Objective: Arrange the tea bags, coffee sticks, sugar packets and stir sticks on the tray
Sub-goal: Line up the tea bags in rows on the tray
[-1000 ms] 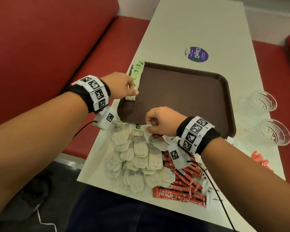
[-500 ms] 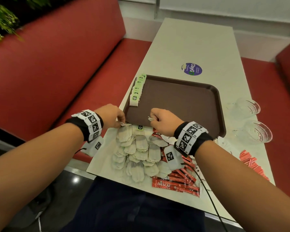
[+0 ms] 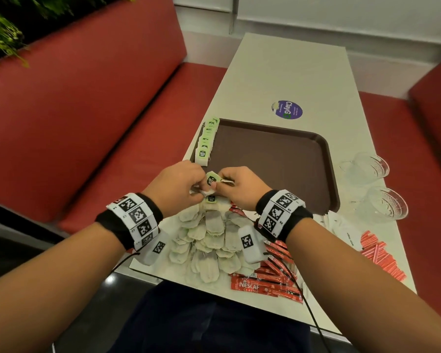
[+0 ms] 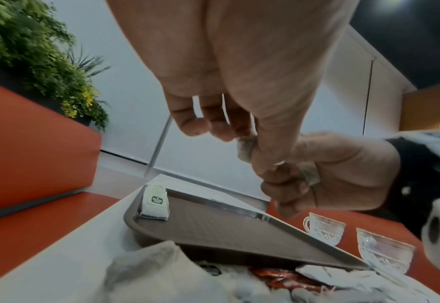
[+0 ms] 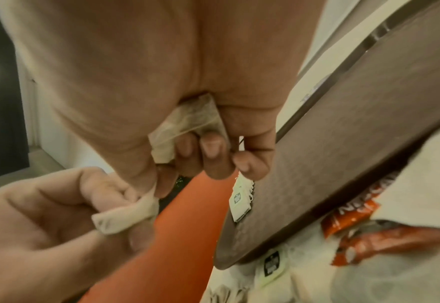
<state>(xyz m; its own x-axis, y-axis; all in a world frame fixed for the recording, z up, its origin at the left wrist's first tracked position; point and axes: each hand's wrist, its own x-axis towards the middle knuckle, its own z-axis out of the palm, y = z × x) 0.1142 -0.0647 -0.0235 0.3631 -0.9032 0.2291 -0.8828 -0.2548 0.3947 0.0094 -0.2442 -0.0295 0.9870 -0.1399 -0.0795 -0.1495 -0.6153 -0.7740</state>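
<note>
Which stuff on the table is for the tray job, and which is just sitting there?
For the job:
- brown tray
- row of tea bags on the tray's left edge
- tea bag held by both hands
- loose tea bag pile
- red coffee sticks

Just lying about:
- two glass cups
- purple sticker

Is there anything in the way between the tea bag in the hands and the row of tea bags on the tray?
Nothing visible is. The left hand and right hand pinch the tea bag just above the near left corner of the tray. The row of tea bags lies just beyond, with bare tray between.
</note>
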